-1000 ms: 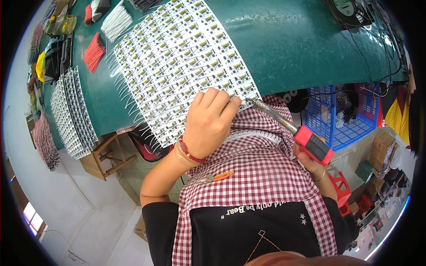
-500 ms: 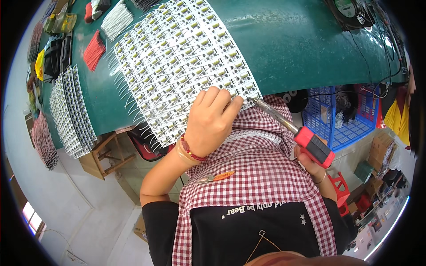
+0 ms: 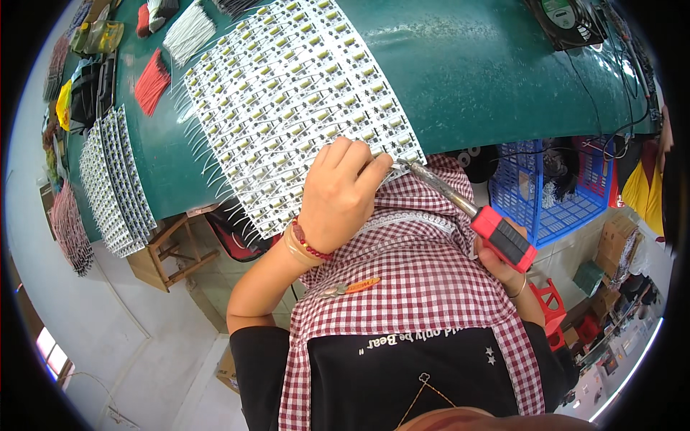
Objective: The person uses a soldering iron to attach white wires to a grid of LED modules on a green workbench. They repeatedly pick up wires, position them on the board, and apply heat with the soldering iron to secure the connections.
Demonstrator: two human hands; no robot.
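Observation:
A large white panel of small circuit boards [image 3: 287, 93], with rows of yellowish parts and thin wires, lies at the table's near edge. My left hand [image 3: 336, 192] rests on its lower right part, fingers curled and pinched together; whatever they grip is too small to make out. In my right hand [image 3: 497, 260] is a soldering iron [image 3: 503, 235] with a red and black handle. Its metal tip slants up to the left and meets the panel's near corner, close to my left fingertips. White wire ends fringe the panel's left side.
On the green table [image 3: 467, 79] lie red wires [image 3: 152, 82], white wires [image 3: 189, 34] and a second stack of panels [image 3: 118, 183]. At the back right stands a black fan-like device [image 3: 568, 21] with cords. Below the table edge is a blue plastic crate [image 3: 550, 194].
The soldering iron and my right hand have shifted slightly to the left, bringing the tip nearer my left fingers. My left hand has moved only a little; the panel stays put.

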